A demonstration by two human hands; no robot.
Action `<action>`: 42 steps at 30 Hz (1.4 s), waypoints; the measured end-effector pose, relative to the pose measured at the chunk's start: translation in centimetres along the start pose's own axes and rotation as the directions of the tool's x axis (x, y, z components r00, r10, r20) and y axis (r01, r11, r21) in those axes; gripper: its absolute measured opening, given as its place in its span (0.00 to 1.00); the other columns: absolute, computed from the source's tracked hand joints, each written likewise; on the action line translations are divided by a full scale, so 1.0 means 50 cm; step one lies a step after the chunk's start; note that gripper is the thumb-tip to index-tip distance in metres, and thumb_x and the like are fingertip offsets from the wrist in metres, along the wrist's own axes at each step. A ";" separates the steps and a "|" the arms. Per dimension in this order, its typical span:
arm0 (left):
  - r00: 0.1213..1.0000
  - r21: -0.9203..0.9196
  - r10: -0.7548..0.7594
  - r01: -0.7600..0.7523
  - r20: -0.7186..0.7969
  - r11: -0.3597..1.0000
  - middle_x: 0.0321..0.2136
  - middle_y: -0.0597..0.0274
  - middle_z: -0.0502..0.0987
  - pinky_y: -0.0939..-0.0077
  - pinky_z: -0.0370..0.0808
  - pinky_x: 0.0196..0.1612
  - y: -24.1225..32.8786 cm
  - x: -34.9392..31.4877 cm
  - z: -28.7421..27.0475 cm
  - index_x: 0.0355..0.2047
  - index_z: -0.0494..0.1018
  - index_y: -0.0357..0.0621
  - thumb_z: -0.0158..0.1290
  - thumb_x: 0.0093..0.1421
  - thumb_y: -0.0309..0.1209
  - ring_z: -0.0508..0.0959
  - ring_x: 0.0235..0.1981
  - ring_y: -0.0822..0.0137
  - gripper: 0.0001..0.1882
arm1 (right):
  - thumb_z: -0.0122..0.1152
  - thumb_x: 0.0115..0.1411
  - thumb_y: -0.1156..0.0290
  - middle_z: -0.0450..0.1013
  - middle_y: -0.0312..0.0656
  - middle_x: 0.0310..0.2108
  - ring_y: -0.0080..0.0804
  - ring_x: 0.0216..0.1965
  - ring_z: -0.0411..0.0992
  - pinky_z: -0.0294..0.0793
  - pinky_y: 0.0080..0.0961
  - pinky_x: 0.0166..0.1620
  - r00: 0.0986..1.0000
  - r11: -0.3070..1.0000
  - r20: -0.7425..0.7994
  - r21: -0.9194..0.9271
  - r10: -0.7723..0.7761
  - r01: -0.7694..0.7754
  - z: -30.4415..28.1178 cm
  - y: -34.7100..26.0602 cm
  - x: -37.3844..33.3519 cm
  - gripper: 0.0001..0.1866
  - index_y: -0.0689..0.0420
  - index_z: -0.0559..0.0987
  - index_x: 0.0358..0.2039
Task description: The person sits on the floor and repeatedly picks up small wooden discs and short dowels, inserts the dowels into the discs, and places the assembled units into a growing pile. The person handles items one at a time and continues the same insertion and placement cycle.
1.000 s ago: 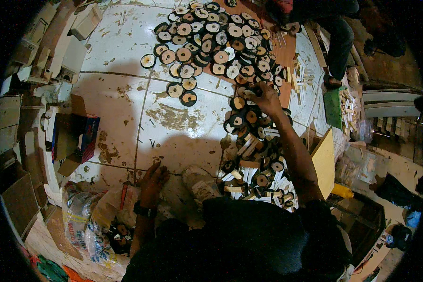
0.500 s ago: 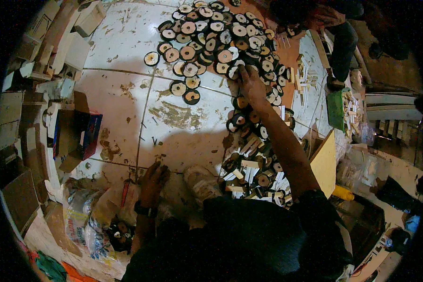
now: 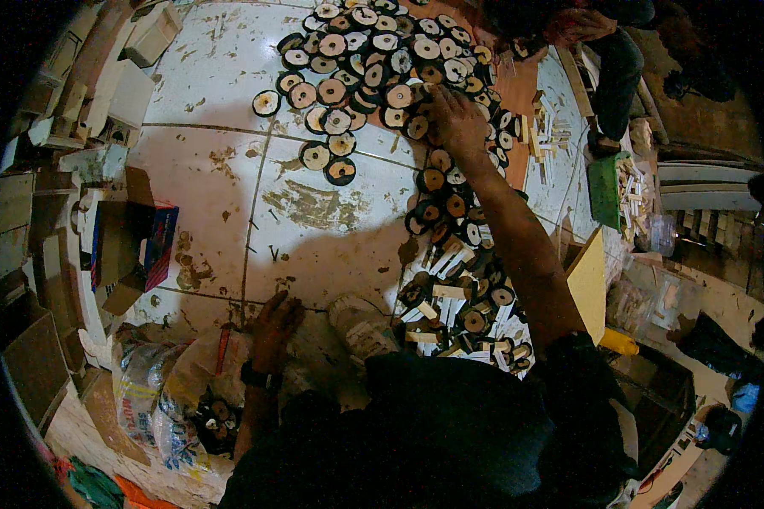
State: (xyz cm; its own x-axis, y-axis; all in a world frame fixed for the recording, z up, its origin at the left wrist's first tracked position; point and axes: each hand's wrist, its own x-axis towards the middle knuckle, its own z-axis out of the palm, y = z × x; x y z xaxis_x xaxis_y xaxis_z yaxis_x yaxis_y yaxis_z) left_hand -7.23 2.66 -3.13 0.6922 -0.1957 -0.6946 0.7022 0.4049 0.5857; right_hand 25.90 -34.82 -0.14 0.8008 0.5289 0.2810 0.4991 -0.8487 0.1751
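Many round wooden discs with black rims and centre holes, like small wheels, lie in a loose pile (image 3: 384,41) on the tiled floor. My right hand (image 3: 458,123) reaches over the pile's near part, fingers stretched and resting among the discs. One disc (image 3: 417,127) lies right beside its thumb; what is under the palm is hidden. My left hand (image 3: 276,322) hangs low near the floor, its fingers loosely extended and holding nothing visible. A trail of discs (image 3: 456,205) runs back toward me, to a heap of discs mixed with short wooden strips (image 3: 448,291).
An open cardboard box (image 3: 132,246) stands at left, plastic sacks (image 3: 157,399) below it. At right are a green crate of wood strips (image 3: 604,193), a yellow board (image 3: 587,284) and a dark bin (image 3: 654,390). Another person (image 3: 615,76) sits at the far right.
My right hand has moved slightly farther over the pile, its fingers now spread across other discs. The view has shifted a little; my left hand stays in about the same place.
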 end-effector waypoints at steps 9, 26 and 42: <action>0.997 -0.108 -0.067 0.062 -0.037 0.992 0.55 0.48 0.68 0.66 0.68 0.58 -0.013 0.003 -0.012 0.60 0.58 0.36 0.48 0.65 0.36 0.70 0.56 0.57 0.27 | 0.53 0.60 0.64 0.67 0.52 0.55 0.50 0.53 0.67 0.65 0.45 0.54 0.998 0.998 0.028 0.007 0.063 -0.063 -0.015 -0.021 -0.046 0.24 0.56 0.68 0.56; 0.969 -0.256 -0.130 0.182 0.208 0.949 0.50 0.50 0.72 0.68 0.75 0.49 0.090 0.009 0.110 0.58 0.62 0.35 0.47 0.66 0.38 0.75 0.49 0.59 0.25 | 0.60 0.47 0.73 0.71 0.42 0.33 0.40 0.32 0.70 0.69 0.38 0.39 0.916 0.734 0.153 0.652 -0.371 0.188 -0.162 -0.433 -0.284 0.18 0.51 0.77 0.42; 0.995 -0.023 -0.018 0.020 0.101 1.000 0.49 0.51 0.72 0.63 0.76 0.52 0.018 0.032 0.074 0.55 0.64 0.34 0.47 0.64 0.26 0.75 0.49 0.58 0.19 | 0.62 0.48 0.41 0.77 0.47 0.32 0.51 0.33 0.76 0.76 0.41 0.37 0.721 0.898 0.583 -0.036 0.375 -0.438 -0.011 -0.114 -0.192 0.36 0.61 0.73 0.45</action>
State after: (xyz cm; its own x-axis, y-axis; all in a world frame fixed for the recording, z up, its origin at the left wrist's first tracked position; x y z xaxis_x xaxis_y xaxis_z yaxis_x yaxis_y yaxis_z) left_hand -4.90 -0.57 -2.18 0.6930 -0.2924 -0.6589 0.7120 0.4209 0.5620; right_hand 15.19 -35.08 -3.29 0.9573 0.0634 -0.2819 0.0859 -0.9940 0.0682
